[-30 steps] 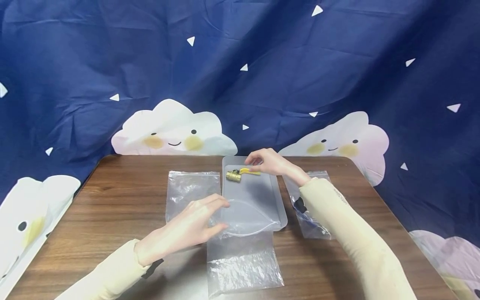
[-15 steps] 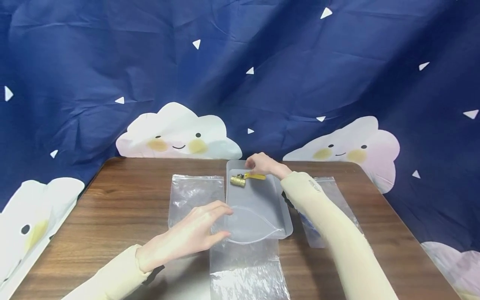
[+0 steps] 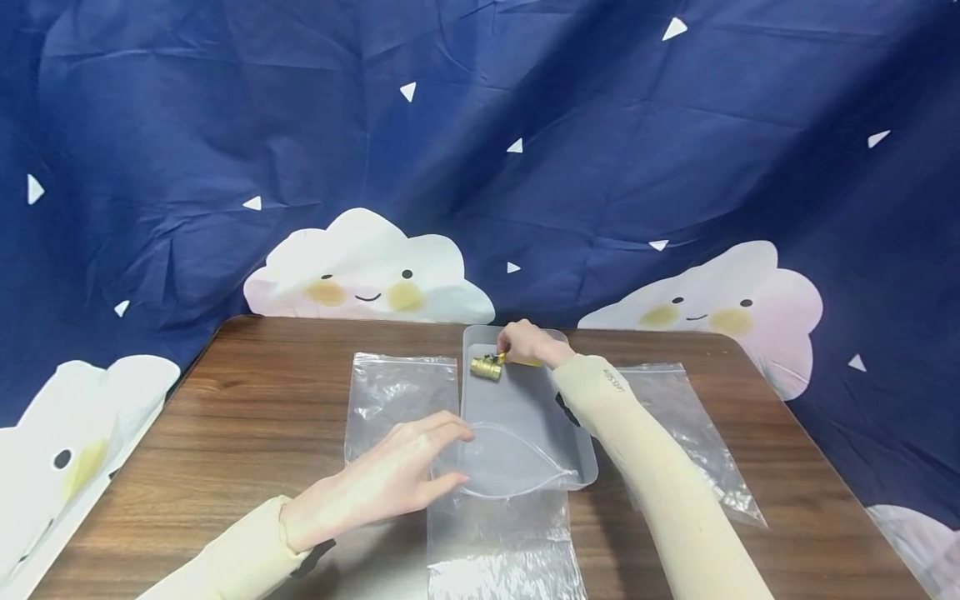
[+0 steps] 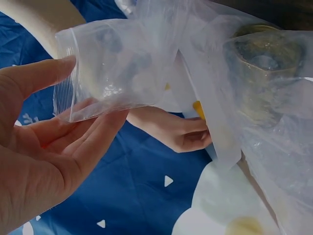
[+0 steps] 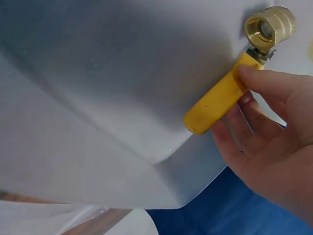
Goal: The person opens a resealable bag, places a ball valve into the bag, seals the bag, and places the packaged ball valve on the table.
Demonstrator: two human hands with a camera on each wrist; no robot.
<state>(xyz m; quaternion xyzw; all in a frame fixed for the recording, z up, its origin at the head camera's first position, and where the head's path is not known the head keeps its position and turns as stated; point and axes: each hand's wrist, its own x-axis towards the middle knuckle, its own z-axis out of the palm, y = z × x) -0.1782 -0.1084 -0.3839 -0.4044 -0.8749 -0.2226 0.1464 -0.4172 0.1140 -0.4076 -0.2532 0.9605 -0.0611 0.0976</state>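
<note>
A brass ball valve (image 3: 486,368) with a yellow lever (image 5: 217,100) lies in a pale grey tray (image 3: 517,408). My right hand (image 3: 525,342) pinches this lever between thumb and fingers, as the right wrist view shows. Over the tray's front end, my left hand (image 3: 390,471) holds a clear zip-lock bag (image 4: 115,68) by its rim, thumb on one side and fingers on the other. The bag's mouth is spread wide and faces the tray. Its lower part hangs over the tray's front edge. In the left wrist view, a brass fitting (image 4: 264,61) shows through clear plastic.
One clear bag (image 3: 397,383) lies flat left of the tray. Another bag (image 3: 693,417) lies to the right, partly behind the right sleeve (image 3: 637,450). All stand on a brown wooden table (image 3: 247,433), with a blue cloud-patterned curtain (image 3: 300,108) behind.
My right hand has come down onto the ball valve's lever and now pinches it. My left hand keeps hold of the zip-lock bag. The whole head view has shifted slightly.
</note>
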